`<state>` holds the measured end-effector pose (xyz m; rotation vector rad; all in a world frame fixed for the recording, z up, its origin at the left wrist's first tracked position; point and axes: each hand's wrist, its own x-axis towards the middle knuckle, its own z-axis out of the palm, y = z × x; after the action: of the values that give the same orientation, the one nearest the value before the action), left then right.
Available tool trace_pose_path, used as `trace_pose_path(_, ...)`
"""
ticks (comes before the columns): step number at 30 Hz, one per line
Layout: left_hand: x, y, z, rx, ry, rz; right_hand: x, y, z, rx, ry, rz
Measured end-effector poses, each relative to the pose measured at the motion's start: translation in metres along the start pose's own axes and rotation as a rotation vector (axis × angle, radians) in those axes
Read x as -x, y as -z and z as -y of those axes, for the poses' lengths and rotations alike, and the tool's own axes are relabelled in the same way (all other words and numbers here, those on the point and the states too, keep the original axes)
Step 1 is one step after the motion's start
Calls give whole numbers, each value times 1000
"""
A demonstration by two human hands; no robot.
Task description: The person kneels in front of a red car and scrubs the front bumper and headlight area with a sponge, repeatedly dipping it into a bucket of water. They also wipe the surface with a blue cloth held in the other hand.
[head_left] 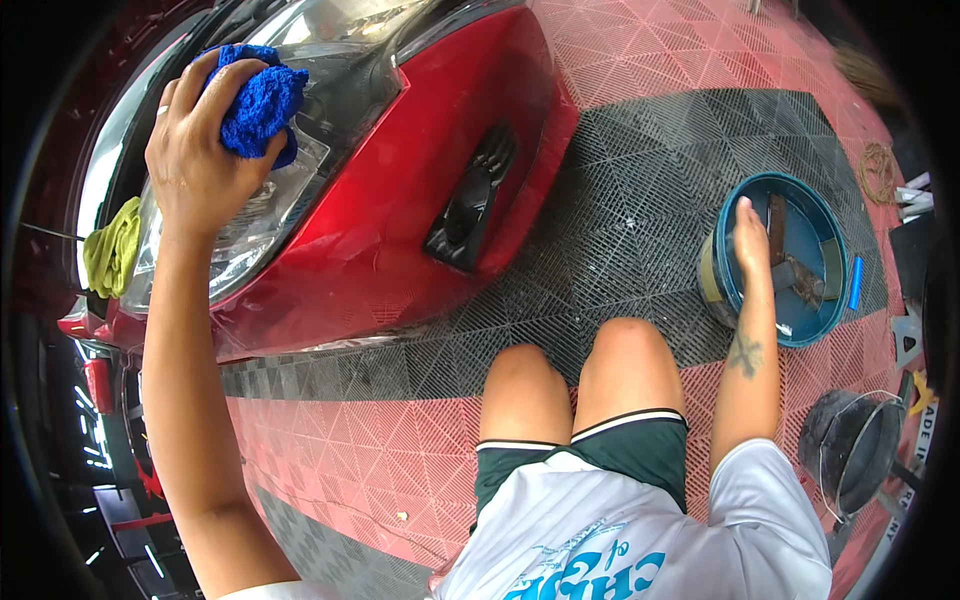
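My left hand is raised at the upper left, its fingers wrapped round a bunched blue microfibre cloth. The cloth is in front of the clear headlight of a red car; whether it touches the lens I cannot tell. On the right, my right hand reaches over the near-left part of a round teal bucket. Its fingers look stretched out and close together, with nothing visible in them. Beside that hand, a brown strip and a dark, flat piece lie in the bucket.
The red bumper spans the upper middle. A folded yellow-green cloth rests on the car at the left. A blue stick-like piece lies by the teal bucket. A black bucket with a wire handle stands nearer, on red and dark grey floor tiles.
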<state>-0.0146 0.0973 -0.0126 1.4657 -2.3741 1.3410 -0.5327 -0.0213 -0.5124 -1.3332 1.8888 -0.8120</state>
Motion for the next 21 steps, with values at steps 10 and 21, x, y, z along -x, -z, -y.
trace_pose_path(10,2,-3,1,-44,-27,-52,11,-32,28,304,-1,132)
trace_pose_path(21,-5,-2,-6,-21,6,-69,49,-19,-5,259,240,216)
